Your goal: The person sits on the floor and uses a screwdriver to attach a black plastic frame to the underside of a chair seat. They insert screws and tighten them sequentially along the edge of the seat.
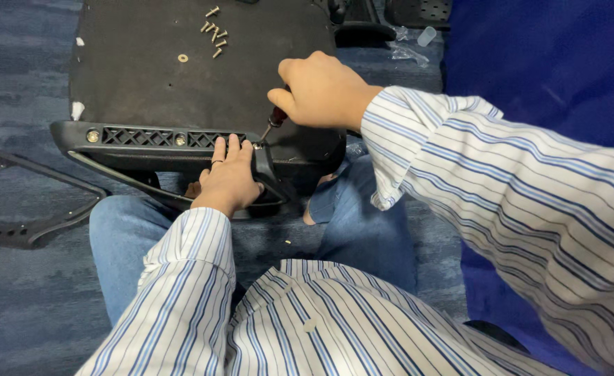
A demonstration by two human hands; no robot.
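Striped shirt sleeves fill the lower frame, above jeans-clad knees on blue carpet. At centre frame, the left hand [229,175] is curled closed over the black plastic bracket [168,138] edging the upturned chair seat [154,69], fingers laid flat beside a screw hole. Just right and above, the right hand [321,90] is clenched round a screwdriver [273,120], its tip slanted down onto the bracket, touching beside the left fingertips. The screwdriver is judged light, stiff and best gripped by its handle; the seat appears bulky and rigid. Loose screws [214,31] lie at upper centre.
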